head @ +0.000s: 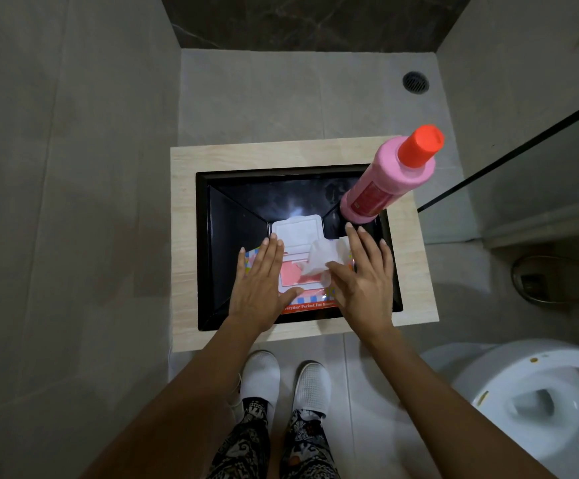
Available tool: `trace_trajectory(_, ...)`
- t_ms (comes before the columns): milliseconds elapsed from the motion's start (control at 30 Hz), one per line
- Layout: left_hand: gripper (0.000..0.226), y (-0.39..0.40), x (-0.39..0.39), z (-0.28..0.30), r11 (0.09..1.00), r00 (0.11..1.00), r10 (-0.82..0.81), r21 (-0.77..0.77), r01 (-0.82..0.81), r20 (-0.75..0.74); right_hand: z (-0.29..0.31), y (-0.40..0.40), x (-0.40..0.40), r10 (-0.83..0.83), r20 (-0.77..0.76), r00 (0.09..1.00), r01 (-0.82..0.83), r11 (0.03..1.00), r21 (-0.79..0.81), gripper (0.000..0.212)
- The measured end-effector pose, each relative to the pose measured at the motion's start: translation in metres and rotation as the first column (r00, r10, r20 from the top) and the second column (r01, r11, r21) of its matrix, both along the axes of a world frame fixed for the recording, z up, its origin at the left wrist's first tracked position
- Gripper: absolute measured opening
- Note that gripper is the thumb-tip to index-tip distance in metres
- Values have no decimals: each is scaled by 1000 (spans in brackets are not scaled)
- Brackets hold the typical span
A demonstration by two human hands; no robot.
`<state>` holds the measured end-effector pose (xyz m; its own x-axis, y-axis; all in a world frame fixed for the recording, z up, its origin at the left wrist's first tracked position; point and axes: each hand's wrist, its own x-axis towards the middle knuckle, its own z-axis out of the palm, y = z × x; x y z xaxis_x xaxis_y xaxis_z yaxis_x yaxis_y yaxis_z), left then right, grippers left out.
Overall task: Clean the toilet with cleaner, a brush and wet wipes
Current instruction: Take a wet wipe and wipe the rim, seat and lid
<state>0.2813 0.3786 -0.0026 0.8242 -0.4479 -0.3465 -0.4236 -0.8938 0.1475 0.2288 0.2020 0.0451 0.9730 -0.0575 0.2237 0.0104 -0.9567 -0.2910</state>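
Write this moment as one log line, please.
step: pulling a wipe | left hand: flat on wipes pack | right hand: pinching wipe | pack lid: open | cleaner: capped, on basin rim

A pack of wet wipes (pixel 296 271) lies in a black basin (pixel 219 236) set in a pale wood-look counter (pixel 184 236), its white lid flipped open. The left hand (pixel 258 288) presses flat on the pack with straight fingers; the right hand (pixel 364 278) pinches a white wipe (pixel 319 261) — crumpled, partly drawn out. A pink cleaner bottle (pixel 388 181) with a red cap stands at the basin's right rim. A white toilet (pixel 537 402) shows at lower right, white shoes (pixel 286 382) below — on grey floor tiles.
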Motion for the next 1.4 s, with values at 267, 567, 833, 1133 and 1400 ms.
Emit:
trace_trajectory(267,91,-4,0,6,998,1000,-22,55,21,15,37,-9,13,-151,256,955,131,987,93,5)
trace_trajectory(567,112,-8,29,20,996,996,-84,-28,84,-6,27,-27,12,-157,145,977,159,987,-1,4)
trace_trajectory(833,109,-29,58,27,992,991,-128,-18,127,-25,11,-42,-1,-174,11,985,174,984,-47,15)
trace_trajectory(1133,66,-21,26,54,973,974,-34,-216,84,224,9,-37,-2,-155,-106,982,161,986,43,20)
trace_trajectory(1400,58,-4,-41,32,960,978,-82,-249,130,191,-13,-26,-28,-92,-235,968,119,987,107,55)
